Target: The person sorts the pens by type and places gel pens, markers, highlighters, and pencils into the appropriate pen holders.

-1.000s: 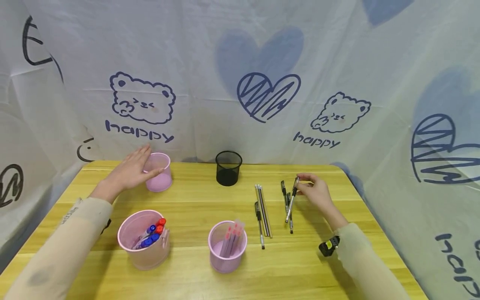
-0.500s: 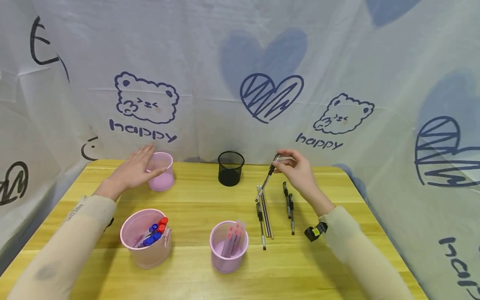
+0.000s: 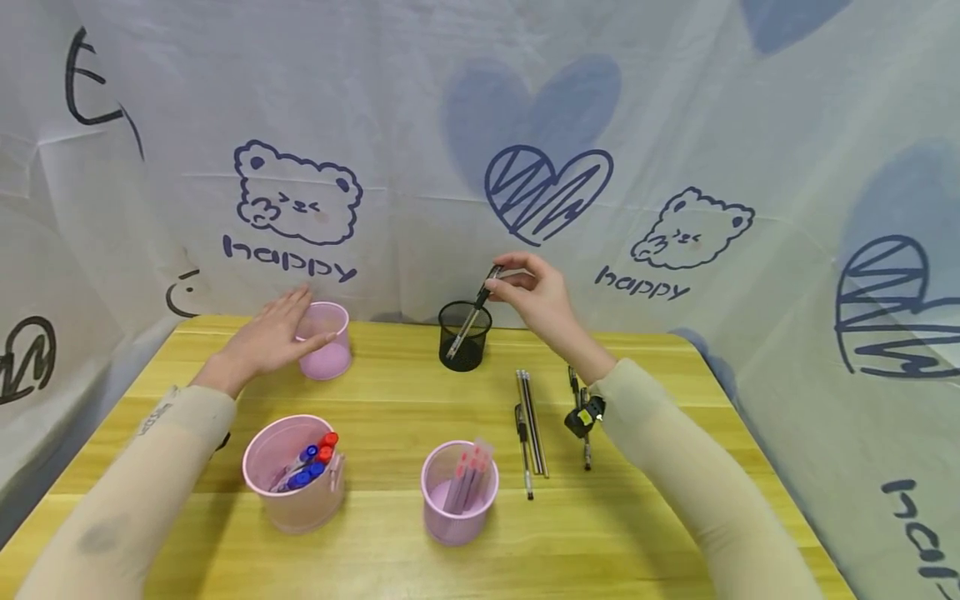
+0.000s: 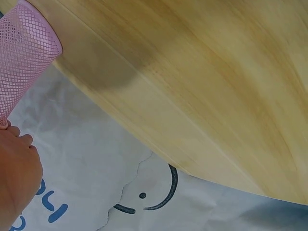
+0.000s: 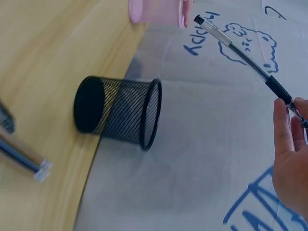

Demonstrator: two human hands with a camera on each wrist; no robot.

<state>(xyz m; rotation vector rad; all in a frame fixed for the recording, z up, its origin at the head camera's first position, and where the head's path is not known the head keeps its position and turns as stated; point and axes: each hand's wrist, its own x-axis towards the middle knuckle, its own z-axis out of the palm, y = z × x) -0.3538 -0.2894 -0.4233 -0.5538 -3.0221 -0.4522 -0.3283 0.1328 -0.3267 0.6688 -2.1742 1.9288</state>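
"Pinching the clear pen with the black grip [image 5: 248, 60], the person's right hand [image 3: 543, 302] is holding it near its top, thumb and fingertips closing on it."

"Where is the pen hanging?"

"It is tilting above the mouth of the round black mesh cup [image 5: 120, 113], which is standing at the far middle of the yellow wooden table [image 3: 375, 567]."

"What is the left hand [image 3: 262, 343] doing?"

"Its fingers are lying straight, thumb spreading apart, just touching the rim of the round pink mesh cup [image 3: 327, 360] at the far left, not gripping it."

"What is standing near?"

"A big pink tub [image 3: 302, 510] is holding red and blue markers [image 3: 307, 477] at the near left. Thin silver sticks [image 3: 532, 425] are lying right of the middle."
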